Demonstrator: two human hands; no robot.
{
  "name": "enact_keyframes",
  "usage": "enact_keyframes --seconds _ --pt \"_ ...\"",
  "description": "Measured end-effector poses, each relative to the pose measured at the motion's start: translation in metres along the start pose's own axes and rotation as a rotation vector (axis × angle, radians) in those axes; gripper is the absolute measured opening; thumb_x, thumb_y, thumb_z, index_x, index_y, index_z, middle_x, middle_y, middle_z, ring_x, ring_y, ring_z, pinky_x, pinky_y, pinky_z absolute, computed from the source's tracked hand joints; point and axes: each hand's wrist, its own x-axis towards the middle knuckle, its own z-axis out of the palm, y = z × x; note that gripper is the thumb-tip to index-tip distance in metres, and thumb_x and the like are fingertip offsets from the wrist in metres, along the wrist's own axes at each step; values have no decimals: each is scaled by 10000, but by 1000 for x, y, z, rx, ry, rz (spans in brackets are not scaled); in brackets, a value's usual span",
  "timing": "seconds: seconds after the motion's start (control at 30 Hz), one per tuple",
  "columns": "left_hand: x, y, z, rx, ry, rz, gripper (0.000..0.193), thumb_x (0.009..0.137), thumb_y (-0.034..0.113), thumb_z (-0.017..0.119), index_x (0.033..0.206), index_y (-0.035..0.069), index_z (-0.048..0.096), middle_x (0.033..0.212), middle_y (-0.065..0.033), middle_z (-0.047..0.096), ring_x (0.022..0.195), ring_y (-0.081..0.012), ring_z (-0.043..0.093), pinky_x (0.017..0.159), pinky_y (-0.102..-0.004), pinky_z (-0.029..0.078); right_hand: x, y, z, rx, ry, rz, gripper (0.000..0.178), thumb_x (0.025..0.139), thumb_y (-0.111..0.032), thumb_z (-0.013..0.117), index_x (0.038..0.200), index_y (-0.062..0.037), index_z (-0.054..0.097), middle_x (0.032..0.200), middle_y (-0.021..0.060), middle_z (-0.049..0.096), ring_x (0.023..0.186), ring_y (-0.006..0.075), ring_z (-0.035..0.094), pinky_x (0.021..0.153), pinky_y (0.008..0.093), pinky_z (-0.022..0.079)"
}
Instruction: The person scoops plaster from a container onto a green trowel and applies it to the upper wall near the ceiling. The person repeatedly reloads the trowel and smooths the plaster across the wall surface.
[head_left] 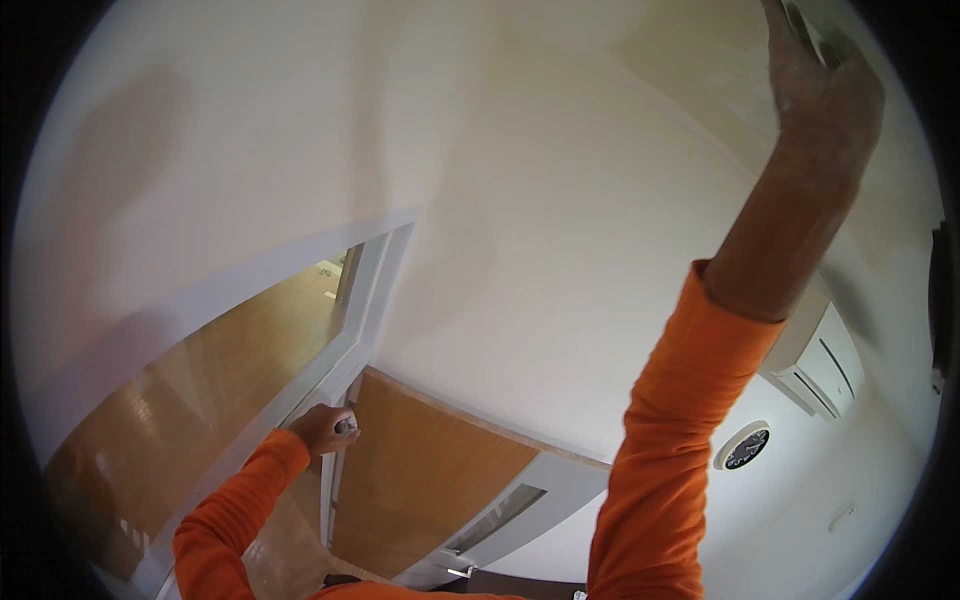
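My right hand [825, 90] is raised high at the upper right, against the pale wall and ceiling surface [700, 60]. Its fingers are closed around a thin, dark greenish piece [830, 52], mostly hidden by the hand, so its kind is unclear. Lower on the left, my left hand [328, 428] is curled into a fist in front of the door frame, near the top corner of a wooden door [420, 470]. Something pale shows at the curl of its fingers, too small to name. Both arms wear orange sleeves.
A large framed window pane [210, 390] runs along the left. To the right are a white wall air conditioner [815, 365] and a round clock [742, 446]. The door has a narrow glass panel [498, 520] and a metal handle [460, 572]. A dark object [938, 300] sits at the right rim.
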Motion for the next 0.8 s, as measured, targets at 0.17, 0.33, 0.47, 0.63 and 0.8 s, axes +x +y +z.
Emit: enact_keyframes --seconds 0.17,0.33,0.47,0.63,0.8 --pt "5 -14 11 -1 5 -18 336 846 353 702 946 32 688 831 -168 710 762 -317 697 707 -397 540 -19 71 -35 -262 -21 -333 676 885 -48 509 1470 -14 171 1200 134 436 1073 227 458 885 409 451" --pt "13 -17 12 -3 -45 37 326 861 356 675 967 48 689 877 -173 718 842 -324 708 782 -399 549 62 188 6 -2233 822 -663 519 974 -225 487 1380 86 402 1332 251 520 1081 322 610 901 394 517" --pt "10 -8 4 20 -55 31 306 866 329 681 932 30 677 858 -175 715 806 -319 706 759 -401 547 27 206 108 -1872 471 -407 580 971 -116 450 1405 195 223 1381 407 341 1272 492 411 979 488 490" --pt "-5 -5 -3 13 -58 -2 315 866 335 677 917 24 673 800 -161 710 753 -312 701 711 -389 544 -53 228 102 -1013 343 -473 486 996 -151 437 1367 161 401 1318 306 541 1209 454 530 990 412 478" --pt "12 -8 11 39 -86 39 327 861 346 681 931 26 675 834 -156 714 788 -304 700 735 -383 538 -7 205 -35 6 260 59 780 937 -53 486 1506 -218 -20 1434 125 279 1264 302 389 1082 483 410"
